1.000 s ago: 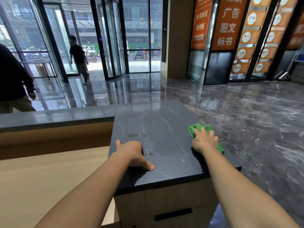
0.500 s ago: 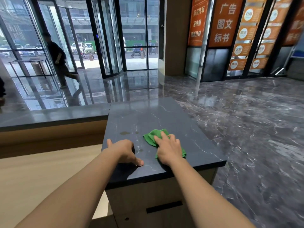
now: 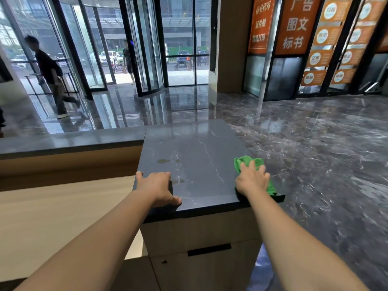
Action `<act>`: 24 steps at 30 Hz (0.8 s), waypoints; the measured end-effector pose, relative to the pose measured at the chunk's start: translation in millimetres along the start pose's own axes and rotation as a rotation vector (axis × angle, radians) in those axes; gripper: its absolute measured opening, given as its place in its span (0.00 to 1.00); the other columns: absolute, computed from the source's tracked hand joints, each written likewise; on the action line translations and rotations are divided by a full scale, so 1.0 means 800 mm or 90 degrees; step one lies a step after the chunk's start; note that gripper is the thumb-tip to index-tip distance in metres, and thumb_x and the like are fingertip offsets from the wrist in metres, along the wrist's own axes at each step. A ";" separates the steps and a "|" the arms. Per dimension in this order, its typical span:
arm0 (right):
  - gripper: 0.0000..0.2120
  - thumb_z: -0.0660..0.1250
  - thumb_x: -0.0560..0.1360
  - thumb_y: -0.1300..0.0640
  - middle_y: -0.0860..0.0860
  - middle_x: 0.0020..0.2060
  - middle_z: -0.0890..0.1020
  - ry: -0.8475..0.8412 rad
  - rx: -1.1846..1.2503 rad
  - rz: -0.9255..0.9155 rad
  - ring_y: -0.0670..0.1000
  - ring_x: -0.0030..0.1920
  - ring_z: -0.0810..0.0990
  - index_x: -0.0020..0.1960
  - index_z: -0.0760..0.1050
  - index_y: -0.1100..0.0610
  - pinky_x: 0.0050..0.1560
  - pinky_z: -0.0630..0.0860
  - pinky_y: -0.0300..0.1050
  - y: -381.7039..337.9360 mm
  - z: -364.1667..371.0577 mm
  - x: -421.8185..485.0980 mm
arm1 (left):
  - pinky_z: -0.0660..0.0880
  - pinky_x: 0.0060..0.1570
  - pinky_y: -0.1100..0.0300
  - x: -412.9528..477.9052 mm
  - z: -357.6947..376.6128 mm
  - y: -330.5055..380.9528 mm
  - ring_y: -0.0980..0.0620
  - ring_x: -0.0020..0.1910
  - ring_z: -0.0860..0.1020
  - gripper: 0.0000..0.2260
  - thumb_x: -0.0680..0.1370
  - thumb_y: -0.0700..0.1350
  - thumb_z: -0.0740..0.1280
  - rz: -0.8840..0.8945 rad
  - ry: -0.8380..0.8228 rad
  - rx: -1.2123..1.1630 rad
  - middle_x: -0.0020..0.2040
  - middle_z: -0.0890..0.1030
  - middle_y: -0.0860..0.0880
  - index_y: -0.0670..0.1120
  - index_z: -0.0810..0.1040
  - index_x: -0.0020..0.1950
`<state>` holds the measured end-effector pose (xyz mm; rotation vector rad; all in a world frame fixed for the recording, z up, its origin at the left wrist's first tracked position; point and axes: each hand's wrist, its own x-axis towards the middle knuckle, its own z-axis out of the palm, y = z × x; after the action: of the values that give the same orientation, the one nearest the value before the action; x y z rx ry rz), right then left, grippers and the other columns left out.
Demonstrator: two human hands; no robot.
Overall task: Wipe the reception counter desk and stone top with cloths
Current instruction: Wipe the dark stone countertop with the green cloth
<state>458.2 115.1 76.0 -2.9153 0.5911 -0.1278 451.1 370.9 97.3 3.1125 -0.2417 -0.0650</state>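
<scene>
Head view: green cloth [image 3: 247, 161], half hidden, is pressed onto the worktop's [image 3: 199, 148] near right corner by the right hand [image 3: 252, 181], grip spread flat. The left hand [image 3: 156, 187] is rested, relaxed and empty, at the worktop's left edge.

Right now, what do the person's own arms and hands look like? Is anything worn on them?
Both arms are bare as far as the picture's lower edge: no sleeve shows on the left forearm or the right forearm. The left hand and the right hand wear no glove, and I see no ring, watch or bracelet on them.
</scene>
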 end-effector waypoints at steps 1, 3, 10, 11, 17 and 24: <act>0.21 0.56 0.78 0.57 0.53 0.75 0.60 0.005 0.011 -0.008 0.59 0.69 0.61 0.71 0.65 0.49 0.64 0.62 0.52 -0.014 0.004 -0.010 | 0.55 0.64 0.42 -0.003 0.001 -0.003 0.50 0.56 0.76 0.24 0.67 0.69 0.68 -0.013 0.010 0.002 0.50 0.78 0.54 0.54 0.70 0.51; 0.22 0.56 0.78 0.57 0.53 0.76 0.59 0.008 0.032 -0.046 0.58 0.70 0.61 0.72 0.65 0.49 0.64 0.61 0.52 -0.046 0.012 -0.034 | 0.56 0.63 0.42 -0.008 0.003 -0.003 0.50 0.56 0.75 0.23 0.67 0.69 0.68 -0.030 0.023 0.004 0.50 0.78 0.54 0.54 0.70 0.50; 0.27 0.58 0.76 0.62 0.55 0.78 0.53 -0.038 0.036 -0.233 0.61 0.73 0.55 0.74 0.61 0.51 0.71 0.55 0.54 -0.102 0.018 -0.088 | 0.57 0.63 0.44 -0.016 -0.004 0.024 0.49 0.56 0.76 0.21 0.70 0.67 0.68 -0.063 0.017 0.052 0.50 0.79 0.53 0.53 0.71 0.51; 0.27 0.58 0.76 0.62 0.55 0.78 0.53 -0.042 0.034 -0.263 0.61 0.73 0.55 0.75 0.61 0.50 0.71 0.55 0.54 -0.094 0.019 -0.086 | 0.57 0.63 0.44 -0.016 -0.005 0.027 0.49 0.56 0.76 0.20 0.70 0.66 0.68 -0.065 0.003 0.052 0.50 0.79 0.53 0.53 0.72 0.51; 0.26 0.56 0.78 0.59 0.51 0.78 0.56 -0.008 0.003 -0.268 0.59 0.71 0.59 0.75 0.61 0.45 0.68 0.59 0.52 -0.005 0.013 -0.046 | 0.56 0.64 0.43 -0.014 -0.005 0.029 0.48 0.56 0.75 0.19 0.72 0.66 0.66 -0.084 -0.059 0.030 0.50 0.79 0.52 0.53 0.73 0.52; 0.27 0.55 0.79 0.60 0.51 0.78 0.56 -0.009 -0.028 -0.122 0.58 0.72 0.58 0.76 0.59 0.44 0.69 0.58 0.52 0.073 -0.005 -0.012 | 0.56 0.66 0.42 -0.025 -0.002 0.031 0.49 0.57 0.75 0.17 0.74 0.65 0.65 -0.082 -0.029 0.022 0.50 0.79 0.52 0.52 0.73 0.51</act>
<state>426.5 65.1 69.0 -3.0076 0.3155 -0.1180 427.5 349.7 100.3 3.1601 -0.0424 -0.1341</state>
